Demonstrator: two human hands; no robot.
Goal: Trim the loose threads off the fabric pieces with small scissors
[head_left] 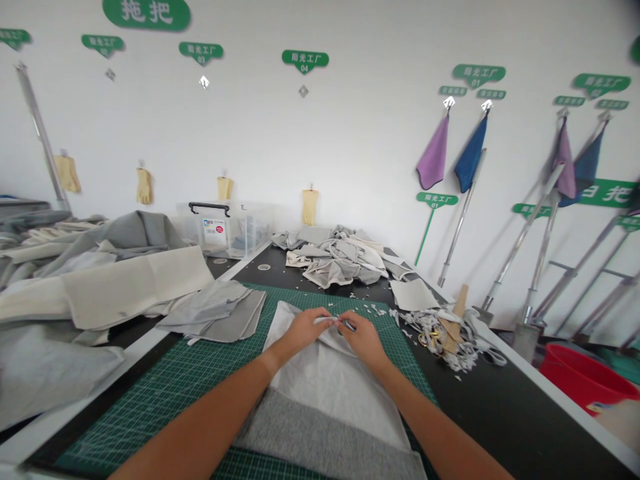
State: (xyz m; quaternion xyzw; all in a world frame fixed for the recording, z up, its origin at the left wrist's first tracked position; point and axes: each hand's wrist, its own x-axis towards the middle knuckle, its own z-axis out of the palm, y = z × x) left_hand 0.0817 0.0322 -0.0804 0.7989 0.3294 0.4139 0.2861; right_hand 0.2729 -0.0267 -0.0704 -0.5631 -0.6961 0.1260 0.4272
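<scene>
A light grey fabric piece (325, 387) lies on the green cutting mat (165, 393) in front of me. My left hand (305, 328) pinches the far edge of the fabric, fingers closed on a folded strip. My right hand (363, 339) is closed beside it, holding a small thin blue-tipped tool, too small to name. Both hands touch at the fabric's far end. A darker grey band of the fabric lies nearest me.
Stacked grey fabric pieces (220, 313) lie left on the mat. Beige cloth heaps (100, 287) fill the left table. A pile of sewn pieces (340, 260) sits at the back, scraps and scissors (440, 333) to the right, a clear bin (225, 230) behind, a red tub (580, 380) on the floor.
</scene>
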